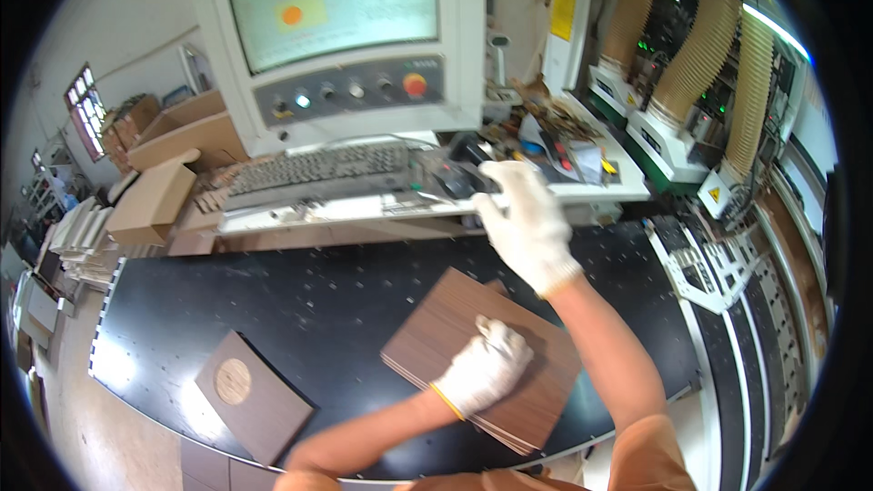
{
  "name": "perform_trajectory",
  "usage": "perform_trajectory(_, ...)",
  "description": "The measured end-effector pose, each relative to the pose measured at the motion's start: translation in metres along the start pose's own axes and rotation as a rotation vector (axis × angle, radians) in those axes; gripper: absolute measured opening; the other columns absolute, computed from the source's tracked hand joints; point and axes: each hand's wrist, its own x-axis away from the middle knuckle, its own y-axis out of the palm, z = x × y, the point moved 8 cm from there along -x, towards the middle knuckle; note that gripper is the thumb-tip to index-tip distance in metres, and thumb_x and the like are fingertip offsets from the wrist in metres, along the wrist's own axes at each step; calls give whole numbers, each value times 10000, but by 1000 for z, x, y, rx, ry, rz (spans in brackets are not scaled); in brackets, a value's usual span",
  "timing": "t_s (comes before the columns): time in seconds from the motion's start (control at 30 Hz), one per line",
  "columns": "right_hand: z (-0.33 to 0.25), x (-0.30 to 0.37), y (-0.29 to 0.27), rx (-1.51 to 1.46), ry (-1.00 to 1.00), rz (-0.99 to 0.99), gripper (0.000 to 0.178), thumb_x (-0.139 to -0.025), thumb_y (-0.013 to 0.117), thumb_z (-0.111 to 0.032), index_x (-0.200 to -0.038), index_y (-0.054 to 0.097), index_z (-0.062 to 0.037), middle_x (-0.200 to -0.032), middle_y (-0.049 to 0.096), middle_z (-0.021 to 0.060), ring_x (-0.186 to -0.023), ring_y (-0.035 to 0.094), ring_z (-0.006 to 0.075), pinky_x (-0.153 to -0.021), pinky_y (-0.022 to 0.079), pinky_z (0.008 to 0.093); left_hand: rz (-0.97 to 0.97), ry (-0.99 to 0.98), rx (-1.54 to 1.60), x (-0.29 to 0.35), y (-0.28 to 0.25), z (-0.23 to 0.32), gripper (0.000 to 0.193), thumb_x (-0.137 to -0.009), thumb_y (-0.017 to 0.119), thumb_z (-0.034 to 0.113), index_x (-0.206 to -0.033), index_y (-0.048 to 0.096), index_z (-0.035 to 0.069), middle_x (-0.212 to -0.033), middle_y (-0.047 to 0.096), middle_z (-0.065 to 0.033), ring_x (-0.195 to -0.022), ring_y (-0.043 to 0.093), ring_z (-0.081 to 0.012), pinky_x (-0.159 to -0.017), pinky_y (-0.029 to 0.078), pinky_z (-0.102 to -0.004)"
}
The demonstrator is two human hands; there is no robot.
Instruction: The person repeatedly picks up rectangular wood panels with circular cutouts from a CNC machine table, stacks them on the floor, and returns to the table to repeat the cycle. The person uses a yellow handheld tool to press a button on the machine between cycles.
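My left hand [485,369], in a white knit glove, rests curled on a stack of brown wood-grain boards [536,391]. Its fingers are bent in, and whatever they may hold is hidden. Stretched forward over the far edge of the black table, my right hand [529,225] is gloved too. Its thumb and forefinger are spread, close to a black device [468,149] and a dark rounded object [455,182] beside the keyboard. No grip on either shows. A separate brown board [273,405] with a pale round patch [233,381] lies at the left.
The black table [273,295] spans the front. Behind it a white console shelf carries a keyboard [318,168] under a monitor [336,9] with a red knob [415,85]. Machine heads with ribbed hoses [700,50] stand at the right. Cardboard boxes [186,132] sit at the left.
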Motion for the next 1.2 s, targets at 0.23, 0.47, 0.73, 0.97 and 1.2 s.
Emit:
perform_trajectory(0.23, 65, -38, 184, 319, 338, -485, 497, -1002, 733, -330, -1468, 665, -171, -1475, 623, 179, -1330, 634, 433, -1152, 526, 552, -26, -120, 159, 9, 20, -19, 241, -1052, 696, 298, -1006, 781, 77, -923, 654, -145, -889, 732, -313, -572, 580, -338)
perform_trajectory(0.47, 75, -32, 180, 170, 303, -361, 440, -974, 773, -289, -1396, 747, -167, -1447, 665, 141, -1321, 654, 394, -1153, 539, 515, 91, -208, 290, 14, 24, -25, 335, -1096, 684, 324, -951, 704, 22, -915, 647, -203, -703, 745, -394, -595, 642, -393)
perform_trajectory(0.73, 73, -34, 182, 10, 271, -365, 344, -949, 781, -223, -1277, 795, -119, -1393, 691, 163, -1318, 663, 399, -1163, 532, 479, 149, -275, 441, 12, 11, -31, 333, -1031, 700, 299, -835, 614, 45, -788, 574, -190, -663, 626, -401, -706, 596, -494)
perform_trajectory(0.97, 76, -32, 185, 13, 285, -406, 372, -970, 792, -255, -1323, 793, -139, -1465, 664, 139, -1342, 641, 390, -1170, 528, 476, 158, -249, 393, 11, 11, -29, 350, -1022, 710, 307, -815, 615, 41, -768, 567, -182, -666, 619, -391, -656, 578, -482)
perform_trajectory(1.2, 74, -31, 183, 18, 269, -390, 352, -977, 774, -244, -1307, 797, -125, -1455, 663, 161, -1347, 650, 403, -1172, 526, 477, 173, -160, 346, 9, 8, -24, 339, -1019, 708, 302, -818, 630, 40, -764, 578, -178, -677, 622, -388, -676, 578, -489)
